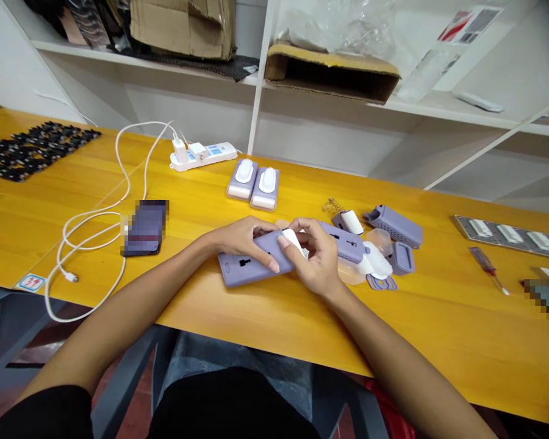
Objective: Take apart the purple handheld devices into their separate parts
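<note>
A long purple plastic housing (238,272) with keyhole-shaped slots lies tilted just over the table's front half. My left hand (247,239) is closed round its upper edge, thumb flat on the slotted face. At the housing's right end my right hand (319,259) grips a white rounded end piece (294,241) between thumb and fingers. How that piece joins the housing is hidden by my fingers. Right beside my right hand lie a second slotted purple housing (348,245), a white oval part (377,261), a clear cup (379,241) and thin purple rings (382,282).
Behind these are a metal spring (333,206), a small purple-and-white block (350,222) and a perforated purple case (397,227). Two purple-and-white units (265,189) stand further back. Leftward are a phone (145,228), a white cable (75,249) and a power strip (210,155). A screwdriver (487,267) lies right.
</note>
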Tool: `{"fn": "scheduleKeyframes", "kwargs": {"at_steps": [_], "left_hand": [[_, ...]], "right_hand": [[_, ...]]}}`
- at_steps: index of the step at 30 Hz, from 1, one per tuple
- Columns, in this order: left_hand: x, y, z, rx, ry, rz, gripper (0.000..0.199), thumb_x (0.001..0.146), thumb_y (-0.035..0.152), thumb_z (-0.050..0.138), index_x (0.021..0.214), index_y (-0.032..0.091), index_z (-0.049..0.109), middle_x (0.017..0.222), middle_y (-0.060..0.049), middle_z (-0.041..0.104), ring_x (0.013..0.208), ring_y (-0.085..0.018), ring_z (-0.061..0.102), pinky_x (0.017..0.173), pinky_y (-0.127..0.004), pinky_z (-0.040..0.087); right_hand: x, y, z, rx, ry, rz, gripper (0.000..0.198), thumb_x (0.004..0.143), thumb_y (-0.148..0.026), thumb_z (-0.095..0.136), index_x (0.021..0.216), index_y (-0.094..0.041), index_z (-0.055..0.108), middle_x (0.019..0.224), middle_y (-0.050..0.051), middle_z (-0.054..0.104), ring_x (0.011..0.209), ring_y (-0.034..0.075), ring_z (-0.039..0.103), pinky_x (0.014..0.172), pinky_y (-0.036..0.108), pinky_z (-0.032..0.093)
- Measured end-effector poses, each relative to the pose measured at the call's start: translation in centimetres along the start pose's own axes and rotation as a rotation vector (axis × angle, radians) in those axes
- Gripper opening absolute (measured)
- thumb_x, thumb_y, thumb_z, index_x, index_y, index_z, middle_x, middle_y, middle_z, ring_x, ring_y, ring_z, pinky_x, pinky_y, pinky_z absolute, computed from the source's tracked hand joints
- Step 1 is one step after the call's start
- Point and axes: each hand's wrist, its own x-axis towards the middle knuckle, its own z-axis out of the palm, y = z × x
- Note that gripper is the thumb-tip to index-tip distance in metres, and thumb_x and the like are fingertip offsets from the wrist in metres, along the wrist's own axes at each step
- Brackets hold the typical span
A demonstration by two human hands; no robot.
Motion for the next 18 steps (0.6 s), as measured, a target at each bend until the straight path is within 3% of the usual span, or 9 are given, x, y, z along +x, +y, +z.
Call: {"fn": "scheduleKeyframes", "kwargs": {"at_steps": [10,18], "left_hand": [[-0.06,0.20,0.06,0.008,-0.009,-0.023,0.059,0.065,0.052,0.105,0.110,0.019,0.084,0.091,0.001,0.073,0.081,-0.016,0.061,0.075,-0.027,0.045],[0.02,0.09,-0.02,0.019,0.009,0.007,0.057,0.066,0.053,0.105,0.107,0.020,0.084,0.091,0.001,0.072,0.082,-0.016,0.061,0.077,-0.027,0.045]], "right_hand": [[-0.01,0.20,-0.08,0.107,-0.003,0.059,0.025,0.095,-0.042,0.081,0.106,-0.026,0.066,0.082,-0.002,0.065,0.058,0.014,0.058,0.051,0.029,0.039],[-0.41,0.21,0.28,0.119,0.037,0.082,0.024,0.099,-0.043,0.078,0.109,-0.025,0.067,0.083,0.000,0.071,0.064,0.016,0.061,0.056,0.029,0.044]]}}
